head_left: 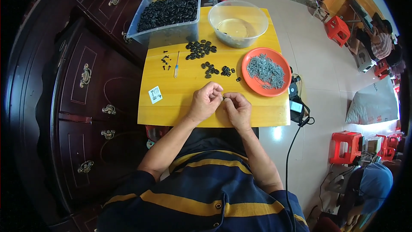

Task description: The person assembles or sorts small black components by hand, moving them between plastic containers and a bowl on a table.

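My left hand [206,99] and right hand [237,108] pinch one tiny black part [223,97] between fingertips; a slip could drop it off the tabletop [180,103] edge.

Sitting on the one yellow table [180,103] are two clear tubs [171,32], one clear bowl [238,23], one orange plate [253,83] and one white-handled tool [176,64].

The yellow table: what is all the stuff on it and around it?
Table: one, yellow, centre.
Plastic bin: one, clear, full of black parts, table's far left.
Bowl: one, clear, far right.
Plate: one, orange, heaped with grey metal bits, right.
Loose black parts: many, mid-table.
Thin tool: one, whitish, left of the parts.
Sticker: one, white, near left.
Cabinet: one, dark wood, left.
Stools: several, red, right.
Left hand, right hand: together pinching something tiny.
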Tool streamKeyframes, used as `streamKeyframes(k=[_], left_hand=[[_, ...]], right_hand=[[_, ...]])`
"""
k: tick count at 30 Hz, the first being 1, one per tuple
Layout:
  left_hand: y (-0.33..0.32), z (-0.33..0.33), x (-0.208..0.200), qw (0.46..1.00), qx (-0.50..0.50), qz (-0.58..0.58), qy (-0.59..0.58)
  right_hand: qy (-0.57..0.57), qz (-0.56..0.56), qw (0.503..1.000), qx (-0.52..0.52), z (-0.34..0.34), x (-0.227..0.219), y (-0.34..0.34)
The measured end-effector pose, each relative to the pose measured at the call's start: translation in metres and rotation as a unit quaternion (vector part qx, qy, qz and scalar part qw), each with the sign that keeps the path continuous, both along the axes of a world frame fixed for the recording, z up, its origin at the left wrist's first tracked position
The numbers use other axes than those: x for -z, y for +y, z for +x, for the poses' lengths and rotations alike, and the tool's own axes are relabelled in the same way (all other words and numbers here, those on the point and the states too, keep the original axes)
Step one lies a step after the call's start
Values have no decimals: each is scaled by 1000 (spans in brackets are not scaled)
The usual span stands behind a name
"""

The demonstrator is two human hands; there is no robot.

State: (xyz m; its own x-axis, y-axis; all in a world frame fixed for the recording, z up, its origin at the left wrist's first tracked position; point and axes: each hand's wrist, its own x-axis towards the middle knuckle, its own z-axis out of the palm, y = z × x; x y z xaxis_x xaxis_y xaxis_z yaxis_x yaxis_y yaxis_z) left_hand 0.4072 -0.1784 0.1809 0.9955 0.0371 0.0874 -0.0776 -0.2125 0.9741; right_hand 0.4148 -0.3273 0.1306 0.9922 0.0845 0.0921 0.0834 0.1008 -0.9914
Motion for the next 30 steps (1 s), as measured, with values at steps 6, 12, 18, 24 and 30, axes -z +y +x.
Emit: streamKeyframes(k=[6, 12, 18, 24, 30], left_hand=[[-2, 2, -7, 996, 1, 79, -34], [-1, 10, -11, 994, 17, 101, -44], [6, 17, -16, 996, 65, 59, 10], [29, 26, -18, 991, 101, -53, 71], [47, 35, -7, 985, 12, 169, 33]], right_hand=[[7, -20, 1000, 2, 1, 0, 2], [24, -9, 1000, 10, 2, -5, 2], [68, 55, 996, -8, 1, -11, 1], [91, 130, 987, -14, 1, -17, -2], [60, 144, 988, -2, 3, -10, -1]])
